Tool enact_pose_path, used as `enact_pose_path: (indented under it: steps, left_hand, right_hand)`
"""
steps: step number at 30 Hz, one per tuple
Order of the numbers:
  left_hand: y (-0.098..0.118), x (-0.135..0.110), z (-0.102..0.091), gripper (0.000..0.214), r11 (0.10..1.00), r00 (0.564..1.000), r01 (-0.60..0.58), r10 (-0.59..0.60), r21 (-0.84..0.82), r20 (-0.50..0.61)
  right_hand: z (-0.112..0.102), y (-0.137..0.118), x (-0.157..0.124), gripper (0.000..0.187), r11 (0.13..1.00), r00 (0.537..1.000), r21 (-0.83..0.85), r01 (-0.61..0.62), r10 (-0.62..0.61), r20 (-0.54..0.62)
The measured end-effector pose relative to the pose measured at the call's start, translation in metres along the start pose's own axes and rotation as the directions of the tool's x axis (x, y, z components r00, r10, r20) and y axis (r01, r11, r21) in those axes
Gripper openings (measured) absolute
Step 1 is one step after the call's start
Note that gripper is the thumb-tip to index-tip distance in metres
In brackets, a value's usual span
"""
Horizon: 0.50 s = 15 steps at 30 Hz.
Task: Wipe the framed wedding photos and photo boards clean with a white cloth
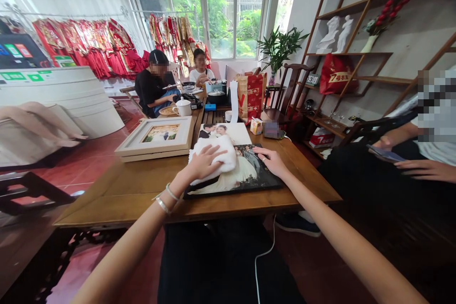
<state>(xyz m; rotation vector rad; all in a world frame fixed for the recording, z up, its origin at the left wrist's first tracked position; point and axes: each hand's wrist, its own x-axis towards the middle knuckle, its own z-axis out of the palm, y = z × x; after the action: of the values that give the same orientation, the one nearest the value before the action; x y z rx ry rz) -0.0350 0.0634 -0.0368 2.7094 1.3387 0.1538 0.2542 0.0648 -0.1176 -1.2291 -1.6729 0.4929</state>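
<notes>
My left hand [205,161] lies with spread fingers on top of a bunched white towel [228,156]. The towel rests on a large wedding photo panel [245,175] that shows a couple, a pale gown and dark foliage. At the panel's right side is my right hand [272,161], fingers stretched out and touching its surface near the far right corner. Just beyond the panel, partly covered by the towel, lies a paler wedding photo [238,132]. The underside of my left palm is hidden.
Stacked picture frames [160,137] stand left on the wooden table [117,190]. Farther back are a white teapot [183,107], a red paper bag [251,97] and a small box [255,126]. Two people sit at the far end; another with a phone [386,154] sits right. A cable [265,251] hangs down.
</notes>
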Motion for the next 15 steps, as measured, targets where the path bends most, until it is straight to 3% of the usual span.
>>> enact_pose_path:
  steps: [3,6,15]
  left_hand:
    - [-0.009,0.01,0.0,0.047,0.999,0.999,0.042,-0.041,0.026,-0.014]
    - [-0.006,0.001,0.002,0.047,0.996,0.997,0.074,-0.073,0.045,-0.025]
    - [0.022,-0.08,0.009,0.048,0.991,0.996,0.066,-0.059,0.112,-0.067]
  right_hand:
    - [0.0,0.0,0.0,0.028,1.0,1.0,-0.006,0.001,-0.001,0.005]
    - [0.0,-0.002,0.0,0.028,1.0,1.0,-0.007,0.001,-0.001,0.001]
    - [0.001,-0.005,0.001,0.028,1.0,1.0,-0.001,0.012,-0.012,-0.006]
